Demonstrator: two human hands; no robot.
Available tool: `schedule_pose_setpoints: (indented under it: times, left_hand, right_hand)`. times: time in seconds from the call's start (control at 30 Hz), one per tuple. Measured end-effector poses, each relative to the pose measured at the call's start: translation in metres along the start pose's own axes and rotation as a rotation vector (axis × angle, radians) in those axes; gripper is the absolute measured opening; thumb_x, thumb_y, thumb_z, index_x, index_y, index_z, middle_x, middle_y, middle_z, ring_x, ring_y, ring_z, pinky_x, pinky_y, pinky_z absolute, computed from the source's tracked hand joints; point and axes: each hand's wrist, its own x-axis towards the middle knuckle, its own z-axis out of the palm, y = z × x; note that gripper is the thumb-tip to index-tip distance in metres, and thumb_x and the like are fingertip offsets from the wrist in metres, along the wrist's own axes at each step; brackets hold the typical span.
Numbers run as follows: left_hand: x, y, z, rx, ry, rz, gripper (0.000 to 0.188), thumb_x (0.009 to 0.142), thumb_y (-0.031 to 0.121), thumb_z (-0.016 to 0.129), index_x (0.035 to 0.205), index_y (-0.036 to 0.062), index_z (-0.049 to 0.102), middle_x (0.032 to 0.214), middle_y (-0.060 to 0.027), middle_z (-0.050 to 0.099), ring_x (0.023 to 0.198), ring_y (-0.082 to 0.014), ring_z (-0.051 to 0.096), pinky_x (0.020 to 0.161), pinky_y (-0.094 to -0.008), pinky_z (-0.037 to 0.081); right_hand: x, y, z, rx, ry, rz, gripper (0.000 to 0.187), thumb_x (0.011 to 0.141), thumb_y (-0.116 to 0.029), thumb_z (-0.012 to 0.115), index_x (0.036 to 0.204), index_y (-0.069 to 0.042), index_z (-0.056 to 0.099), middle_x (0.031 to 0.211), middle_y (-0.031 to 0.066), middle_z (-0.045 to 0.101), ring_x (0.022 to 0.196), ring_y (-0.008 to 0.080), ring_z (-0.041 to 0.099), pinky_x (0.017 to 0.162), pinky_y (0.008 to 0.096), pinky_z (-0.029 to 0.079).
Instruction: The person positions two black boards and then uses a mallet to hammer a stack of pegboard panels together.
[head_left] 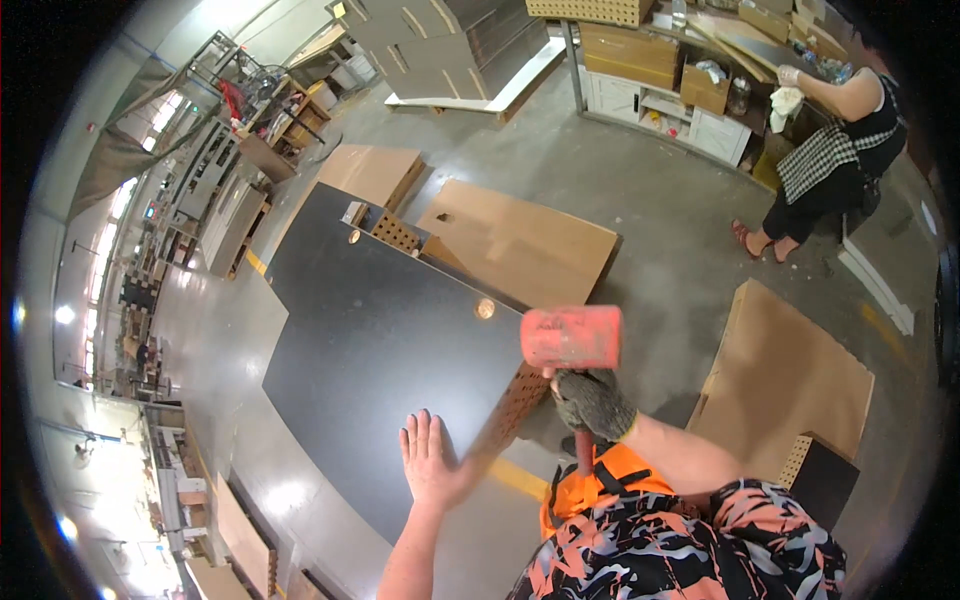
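Observation:
My bare left hand [427, 462] lies with fingers stretched out on the near part of a large black panel [370, 300]. In a dark grey knitted glove, my right hand [592, 403] grips a rubber mallet [572, 337]. Its worn red head is raised beside the panel's right edge, and part of the handle shows below the glove. A round, copper-coloured spot [485, 309] sits near that edge, close to the mallet head. The panel's right side is a perforated wooden strip [515, 405]. At the far end stands a perforated wooden piece [395, 232].
Cardboard sheets [520, 235] lie beyond the panel, and another cardboard piece [790, 375] is on the right. A person [840, 150] stands by a cluttered workbench [650, 100] at the upper right. Stacked grey panels [450, 50] rest on a pallet. An orange bag [600, 490] hangs at my waist.

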Motion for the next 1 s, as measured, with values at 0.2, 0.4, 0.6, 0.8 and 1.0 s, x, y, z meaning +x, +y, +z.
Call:
schedule_pose_setpoints:
  times: [0.2, 0.4, 0.6, 0.8, 1.0]
  left_hand:
    - [0.001, -0.008, 0.002, 0.115, -0.049, 0.09, 0.097, 0.066, 0.032, 0.074, 0.143, -0.0045, 0.027, 0.151, -0.0267, 0.026, 0.142, -0.0435, 0.02, 0.116, -0.055, 0.016]
    - [0.001, -0.023, 0.006, 0.111, -0.126, 0.303, 0.1, 0.073, 0.043, 0.072, 0.143, -0.0071, 0.021, 0.149, -0.0302, 0.021, 0.138, -0.0536, 0.014, 0.115, -0.0586, 0.012]
    - [0.009, -0.026, 0.005, -0.074, -0.017, 0.32, 0.065, 0.088, 0.034, 0.058, 0.138, -0.0023, 0.039, 0.146, -0.0267, 0.032, 0.138, -0.0471, 0.023, 0.114, -0.0558, 0.021]
    - [0.008, -0.033, 0.012, -0.146, 0.003, 0.28, 0.043, 0.1, 0.023, 0.04, 0.136, 0.0006, 0.044, 0.147, -0.0219, 0.034, 0.139, -0.0408, 0.026, 0.115, -0.05, 0.02]
    - [0.009, -0.024, 0.015, -0.107, 0.043, 0.301, 0.041, 0.099, 0.02, 0.043, 0.135, 0.0009, 0.046, 0.145, -0.0211, 0.036, 0.138, -0.0399, 0.029, 0.113, -0.0472, 0.027]
  right_hand:
    - [-0.059, 0.012, 0.007, 0.475, 0.387, 0.469, 0.006, 0.093, -0.016, 0.056, 0.092, -0.011, 0.054, 0.061, 0.0, 0.048, 0.046, 0.0149, 0.048, 0.042, 0.0302, 0.039]
    - [-0.087, 0.041, 0.033, 0.611, 0.573, 0.357, 0.01, 0.087, -0.011, 0.059, 0.09, -0.007, 0.051, 0.057, 0.001, 0.046, 0.041, 0.0151, 0.043, 0.036, 0.031, 0.035]
    - [-0.157, 0.136, 0.075, 0.867, 0.752, 0.634, 0.01, 0.088, -0.02, 0.057, 0.083, -0.017, 0.049, 0.056, -0.0028, 0.045, 0.04, 0.0151, 0.044, 0.035, 0.031, 0.036]
    - [-0.161, 0.142, 0.114, 1.439, 0.567, 0.183, 0.014, 0.087, -0.018, 0.061, 0.081, -0.013, 0.049, 0.059, -0.0054, 0.047, 0.041, 0.0113, 0.044, 0.033, 0.0283, 0.035]
    - [-0.122, 0.186, 0.174, 1.096, 0.857, 0.047, 0.015, 0.088, -0.019, 0.06, 0.077, -0.012, 0.054, 0.058, -0.0039, 0.048, 0.043, 0.0101, 0.048, 0.037, 0.029, 0.04]
